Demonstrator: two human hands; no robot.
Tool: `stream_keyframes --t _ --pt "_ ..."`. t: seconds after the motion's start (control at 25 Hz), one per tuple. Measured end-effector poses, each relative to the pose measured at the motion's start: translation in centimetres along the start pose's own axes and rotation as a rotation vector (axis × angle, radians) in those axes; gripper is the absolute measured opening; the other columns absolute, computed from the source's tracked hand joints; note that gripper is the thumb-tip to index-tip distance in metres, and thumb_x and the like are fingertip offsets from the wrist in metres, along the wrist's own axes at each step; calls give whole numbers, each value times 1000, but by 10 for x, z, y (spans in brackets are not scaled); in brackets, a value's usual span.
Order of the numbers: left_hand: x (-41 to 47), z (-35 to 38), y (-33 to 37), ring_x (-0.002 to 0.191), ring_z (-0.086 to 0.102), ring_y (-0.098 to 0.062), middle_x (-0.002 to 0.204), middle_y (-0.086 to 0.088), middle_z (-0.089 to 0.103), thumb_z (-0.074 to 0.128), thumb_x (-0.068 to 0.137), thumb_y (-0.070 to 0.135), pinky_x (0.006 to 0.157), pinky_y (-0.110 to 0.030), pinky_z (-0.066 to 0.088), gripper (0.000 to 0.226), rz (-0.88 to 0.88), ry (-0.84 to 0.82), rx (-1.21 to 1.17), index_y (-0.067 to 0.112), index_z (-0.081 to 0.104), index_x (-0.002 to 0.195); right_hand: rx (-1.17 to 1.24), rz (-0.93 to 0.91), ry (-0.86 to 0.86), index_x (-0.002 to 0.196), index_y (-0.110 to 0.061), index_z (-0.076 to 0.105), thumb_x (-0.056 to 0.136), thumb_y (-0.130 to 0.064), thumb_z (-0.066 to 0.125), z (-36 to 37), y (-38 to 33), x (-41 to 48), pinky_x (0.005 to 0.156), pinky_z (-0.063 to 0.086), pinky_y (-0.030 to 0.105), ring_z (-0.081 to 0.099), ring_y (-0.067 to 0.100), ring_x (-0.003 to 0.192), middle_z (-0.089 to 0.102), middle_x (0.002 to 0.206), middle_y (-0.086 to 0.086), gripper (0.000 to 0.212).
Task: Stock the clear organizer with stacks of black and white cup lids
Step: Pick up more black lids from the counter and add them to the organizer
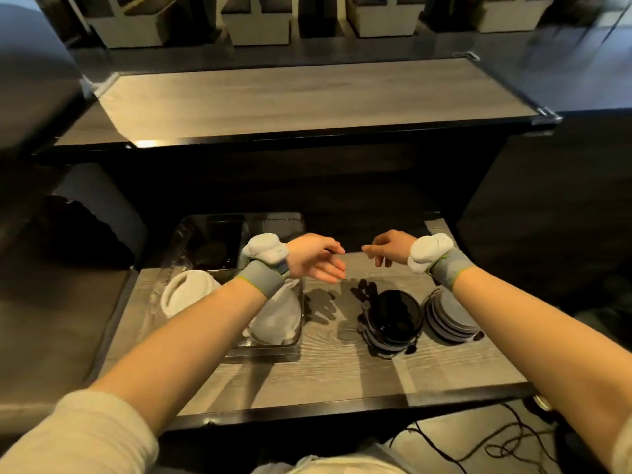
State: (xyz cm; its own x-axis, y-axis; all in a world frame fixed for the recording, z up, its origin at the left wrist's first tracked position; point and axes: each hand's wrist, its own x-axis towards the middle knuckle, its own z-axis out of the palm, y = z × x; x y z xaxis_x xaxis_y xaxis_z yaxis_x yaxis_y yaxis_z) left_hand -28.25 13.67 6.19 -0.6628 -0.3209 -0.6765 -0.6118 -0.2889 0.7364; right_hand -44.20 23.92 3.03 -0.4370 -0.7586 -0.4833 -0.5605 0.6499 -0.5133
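Forearm [191,323] hides white lids [277,319] in organizer [263,348].

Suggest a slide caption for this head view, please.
Empty hands, left and right, hover between clear organizer and two black lid stacks.

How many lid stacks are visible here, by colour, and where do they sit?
White lid stacks: 2, both inside the clear organizer
Black lid stacks: 2, both loose on the table right of it
Total: 4 stacks; both hands are empty.
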Motion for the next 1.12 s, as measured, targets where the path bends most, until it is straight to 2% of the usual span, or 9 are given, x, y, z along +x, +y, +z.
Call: stream_keyframes --t 0.12,0.24,0.32,0.4,0.52,0.76,0.96,1.04,1.12 --pt "19 29 -11 54 62 -12 75 -5 58 37 99 25 57 -25 50 19 -131 16 130 15 50 89 23 23 -112 102 -11 61 89 -46 53 -3 23 -3 76 44 26 57 12 72 62 92 3 38" --pt "31 49 -27 54 52 -13 72 -4 48 34 98 36 62 -28 43 29 -285 113 131 17 43 118 -75 63 -354 130 -12 49 85 -45 59 -9 35 -7 98 40 33 60 23 103 57 123 9 57" --pt "37 60 -41 84 60 -25 91 -12 54 32 97 47 84 -40 45 56 -404 117 -1 16 29 143 -162 105 -504 142 -18 34 86 -40 61 -7 42 -6 99 39 33 53 30 123 44 142 12 66" --pt "40 71 -56 128 47 -40 136 -23 46 29 95 56 106 -52 31 73 -518 51 -158 12 13 152 -197 133 -595 147 -21 22 88 -33 61 -1 48 -3 97 40 32 43 32 133 32 151 9 73" --pt "46 85 -71 141 26 -45 155 -24 23 22 93 63 113 -57 15 80 -625 -19 -376 12 10 153 -89 181 -626 147 -17 21 86 -29 64 12 57 5 105 44 42 43 34 132 33 150 13 75" --pt "53 104 -69 140 30 -36 151 -16 35 22 100 43 114 -48 21 57 -463 182 -714 9 37 143 86 213 -588 140 -8 34 84 -37 64 20 55 17 100 48 47 48 38 127 42 143 17 70" --pt "67 101 -62 107 59 -26 88 -6 68 41 94 44 82 -29 45 39 -357 239 -818 12 60 107 244 212 -473 137 -19 37 81 -47 64 21 57 23 92 48 39 56 36 117 48 134 3 68" --pt "69 96 -57 120 54 -27 106 -5 63 43 91 50 97 -34 41 49 -324 232 -792 11 60 115 343 217 -461 134 -15 41 87 -41 58 18 53 22 86 49 36 53 33 121 49 134 8 56" --pt "67 91 -48 115 55 -31 114 -10 66 44 86 56 102 -39 37 57 -237 143 -800 9 63 111 421 188 -466 122 -15 50 90 -42 53 10 47 19 77 53 28 60 25 105 52 137 11 42"
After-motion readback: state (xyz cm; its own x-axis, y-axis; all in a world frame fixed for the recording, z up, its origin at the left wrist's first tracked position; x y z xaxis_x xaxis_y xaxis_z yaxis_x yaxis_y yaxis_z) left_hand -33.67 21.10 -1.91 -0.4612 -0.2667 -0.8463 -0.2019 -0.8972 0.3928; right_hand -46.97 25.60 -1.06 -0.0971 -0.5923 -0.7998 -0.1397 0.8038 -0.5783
